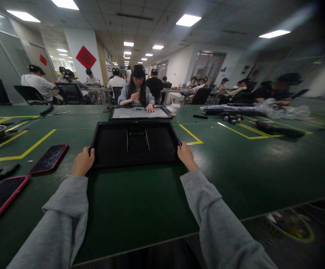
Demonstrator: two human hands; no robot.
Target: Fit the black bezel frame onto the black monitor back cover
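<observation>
Across the green bench (140, 209) is a co-worker (140, 91); on the near side I see a black tray (110, 142), left hand (83, 161) and right hand (186, 155) each pinching a side edge with the fingers.

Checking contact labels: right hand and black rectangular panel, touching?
Touching: the head view shows the right hand gripping the right edge of the black rectangular panel.

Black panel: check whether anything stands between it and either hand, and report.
Nothing visible does. The left hand holds the black panel at its left edge, the right hand at its right. The grey panel lies beyond its far edge, outside both contacts.
</observation>
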